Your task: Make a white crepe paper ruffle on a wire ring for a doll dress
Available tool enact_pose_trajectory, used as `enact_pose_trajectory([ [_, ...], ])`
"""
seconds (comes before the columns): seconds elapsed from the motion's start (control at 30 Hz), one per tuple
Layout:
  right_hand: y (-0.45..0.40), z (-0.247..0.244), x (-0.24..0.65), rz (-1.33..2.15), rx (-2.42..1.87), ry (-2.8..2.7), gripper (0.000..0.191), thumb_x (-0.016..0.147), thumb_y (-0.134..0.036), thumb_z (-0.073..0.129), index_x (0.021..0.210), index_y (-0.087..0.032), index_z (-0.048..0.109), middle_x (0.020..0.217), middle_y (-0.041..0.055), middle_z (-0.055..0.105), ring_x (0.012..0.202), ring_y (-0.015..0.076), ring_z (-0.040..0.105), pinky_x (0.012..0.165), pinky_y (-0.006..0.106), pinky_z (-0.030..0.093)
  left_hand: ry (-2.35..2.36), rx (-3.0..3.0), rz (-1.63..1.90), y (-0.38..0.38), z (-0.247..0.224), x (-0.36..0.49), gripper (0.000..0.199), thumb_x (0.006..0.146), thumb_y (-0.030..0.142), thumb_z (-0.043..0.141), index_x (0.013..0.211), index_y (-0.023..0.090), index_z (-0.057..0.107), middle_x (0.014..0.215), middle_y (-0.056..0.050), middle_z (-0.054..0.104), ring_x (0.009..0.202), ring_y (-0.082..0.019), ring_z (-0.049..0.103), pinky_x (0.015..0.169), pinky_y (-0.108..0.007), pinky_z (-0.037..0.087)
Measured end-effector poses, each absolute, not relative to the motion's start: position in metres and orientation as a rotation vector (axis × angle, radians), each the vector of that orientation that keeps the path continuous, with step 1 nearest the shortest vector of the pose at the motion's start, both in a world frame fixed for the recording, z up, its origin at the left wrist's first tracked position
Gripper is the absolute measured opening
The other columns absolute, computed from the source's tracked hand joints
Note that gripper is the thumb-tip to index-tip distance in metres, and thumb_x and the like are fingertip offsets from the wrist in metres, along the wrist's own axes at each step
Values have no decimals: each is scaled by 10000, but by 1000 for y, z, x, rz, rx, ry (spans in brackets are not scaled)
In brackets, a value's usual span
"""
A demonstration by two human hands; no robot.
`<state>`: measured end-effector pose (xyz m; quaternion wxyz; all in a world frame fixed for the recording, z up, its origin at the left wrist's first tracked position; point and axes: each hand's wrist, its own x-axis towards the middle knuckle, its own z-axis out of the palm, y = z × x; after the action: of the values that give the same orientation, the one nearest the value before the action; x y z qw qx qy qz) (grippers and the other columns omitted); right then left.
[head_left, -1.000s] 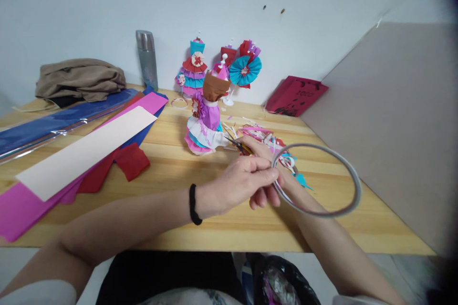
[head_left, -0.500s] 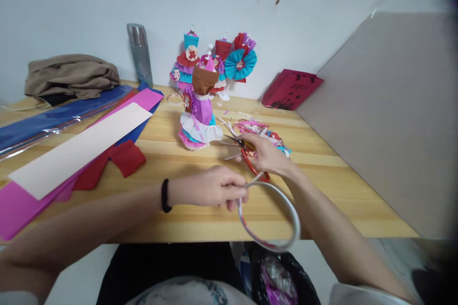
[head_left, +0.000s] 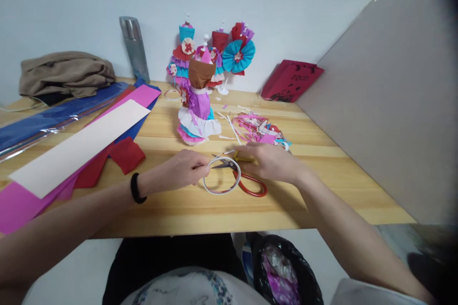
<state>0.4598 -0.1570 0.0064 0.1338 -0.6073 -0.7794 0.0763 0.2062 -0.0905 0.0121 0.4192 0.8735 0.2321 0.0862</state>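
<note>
My left hand (head_left: 186,167) is closed on the left side of a thin white ring (head_left: 229,191), which looks like a roll of narrow tape. My right hand (head_left: 270,163) hovers over the scissors (head_left: 252,186), its fingers stretched apart and partly covering the yellow handle. The scissors' red handle faces the table's front edge, and their parted blades show through and beside the ring. A short white strip (head_left: 226,153) runs between ring and right fingertips; I cannot tell whether they touch it. Behind stands a small dress form (head_left: 200,100) in brown, purple and white crepe paper.
Paper scraps (head_left: 255,126) lie heaped beyond my right hand. Crepe paper sheets (head_left: 82,147) cover the left side. Several dressed forms (head_left: 186,33), a flask (head_left: 134,47) and a red bag (head_left: 291,81) stand along the wall. Below the edge is a lined bin (head_left: 286,271).
My left hand has moved left and slightly up with the ring. The scissors have gone from my right hand's grip to lying lower on the table, the fingers loosened above them.
</note>
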Motion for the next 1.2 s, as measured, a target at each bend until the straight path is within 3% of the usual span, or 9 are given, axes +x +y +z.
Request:
enact_pose_trajectory([
  [0.13, -165, 16, 446, -85, -1455, -2034, 210, 883, -194, 549, 1052, -227, 669, 994, 88, 687, 922, 233, 643, 819, 389, 498, 604, 2158, 202, -92, 12, 208, 306, 854, 223, 423, 557, 155, 453, 505, 30, 506, 470, -67, 423, 477, -204, 251],
  [0.33, -168, 7, 418, -306, -1089, -2243, 222, 884, -200, 576, 1087, -220, 664, 862, 72, 602, 778, 197, 556, 664, 344, 458, 621, 2043, 178, -100, 15, 214, 279, 828, 230, 452, 576, 152, 541, 513, 18, 555, 479, -74, 479, 467, -190, 303],
  [0.57, -159, -15, 415, -60, -1197, -2050, 160, 906, -204, 552, 926, -214, 711, 776, 49, 581, 716, 162, 544, 623, 300, 440, 638, 1859, 163, -108, 18, 209, 261, 851, 309, 472, 688, 152, 602, 560, 17, 571, 480, -75, 498, 456, -166, 365],
  [0.8, -163, -22, 412, 223, -1316, -1918, 154, 880, -218, 571, 817, -194, 709, 690, 31, 588, 646, 150, 555, 584, 281, 438, 609, 1945, 310, -120, 10, 209, 271, 878, 265, 480, 659, 143, 583, 581, 19, 581, 511, -58, 496, 506, -159, 364],
  [0.97, -172, -3, 446, 204, -1521, -1918, 170, 866, -228, 562, 832, -181, 722, 790, 71, 682, 685, 172, 607, 611, 293, 451, 722, 1810, 277, -116, -1, 201, 287, 846, 404, 574, 824, 134, 667, 589, 14, 602, 481, -68, 502, 455, -158, 374],
  [1.13, -183, 5, 494, 328, -1867, -2163, 224, 834, -261, 582, 639, -202, 676, 550, 9, 612, 511, 147, 524, 506, 269, 366, 951, 1528, 469, -90, -14, 184, 329, 853, 364, 598, 635, 118, 611, 484, 5, 545, 431, -79, 514, 423, -157, 400],
  [1.2, -187, 0, 505, 380, -1954, -2196, 124, 802, -212, 600, 812, -207, 724, 578, 3, 642, 515, 150, 551, 497, 262, 377, 999, 1247, 541, -77, -19, 180, 241, 853, 304, 627, 714, 106, 621, 589, -27, 617, 480, -83, 561, 463, -162, 443],
])
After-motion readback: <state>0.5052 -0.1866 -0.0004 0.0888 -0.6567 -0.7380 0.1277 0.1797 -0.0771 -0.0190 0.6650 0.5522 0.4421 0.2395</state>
